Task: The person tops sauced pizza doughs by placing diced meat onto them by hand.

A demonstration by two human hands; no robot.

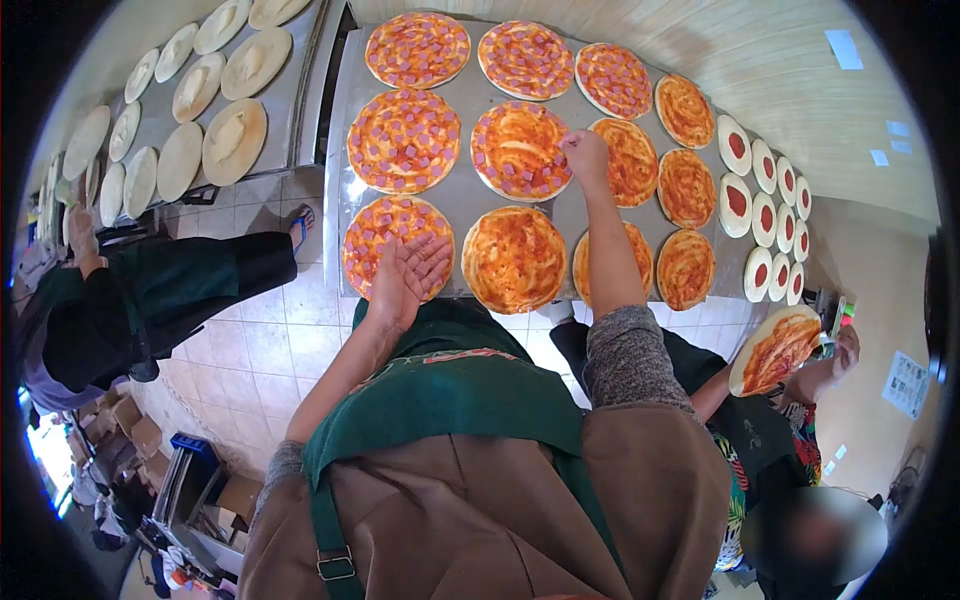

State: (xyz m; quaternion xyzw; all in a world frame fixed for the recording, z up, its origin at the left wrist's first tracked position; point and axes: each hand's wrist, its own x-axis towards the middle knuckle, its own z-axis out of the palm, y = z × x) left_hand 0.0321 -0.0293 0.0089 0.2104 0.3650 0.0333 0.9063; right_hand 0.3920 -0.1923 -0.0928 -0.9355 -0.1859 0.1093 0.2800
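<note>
red pizza [512, 150] at curled right hand [586, 157], left hand [408, 283] palm-up

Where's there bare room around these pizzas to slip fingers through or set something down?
Fingers could probably pass where the pizza table shows between the four upper-left pizzas. A bare strip lies along the far-left table's right edge, beside big dough rounds, perhaps enough for something narrow. The pizza table's right end is crowded with small sauced bases.
</note>
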